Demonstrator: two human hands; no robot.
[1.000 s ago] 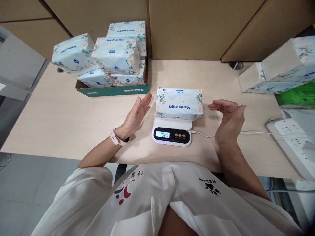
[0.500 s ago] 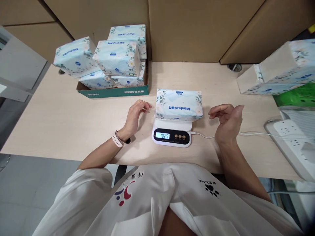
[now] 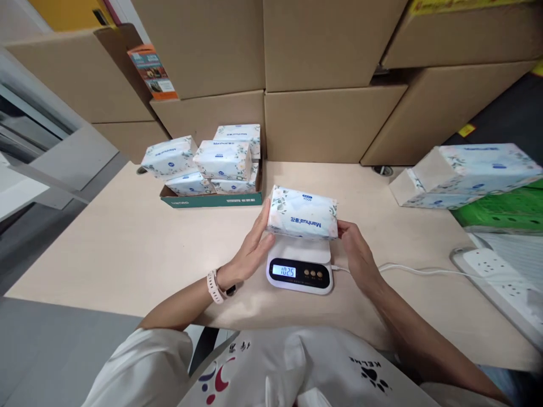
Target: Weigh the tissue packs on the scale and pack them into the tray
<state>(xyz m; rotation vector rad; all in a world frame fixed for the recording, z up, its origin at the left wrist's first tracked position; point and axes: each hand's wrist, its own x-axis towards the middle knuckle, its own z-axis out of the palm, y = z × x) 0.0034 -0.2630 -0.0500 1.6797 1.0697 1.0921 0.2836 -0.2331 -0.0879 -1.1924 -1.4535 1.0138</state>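
Note:
A floral-printed tissue pack (image 3: 302, 213) sits on, or just above, a small white kitchen scale (image 3: 300, 270) whose display reads 102.5. My left hand (image 3: 251, 250) presses against the pack's left end with the fingers laid along it. At the pack's right end, my right hand (image 3: 356, 251) grips it with the thumb and fingers. Both hands hold the pack between them. A pale watch is on my left wrist.
A low green-edged cardboard tray (image 3: 212, 200) with several tissue packs stands at the back left. More tissue packs (image 3: 462, 175) lie at the right over a green package (image 3: 504, 212). A white power strip (image 3: 498, 277) and the scale's cable (image 3: 416, 270) lie right. Cardboard boxes (image 3: 331, 121) line the back.
Both hands, held apart from the pack before, have closed in on its two ends. The camera has tilted up, so more of the boxes behind show.

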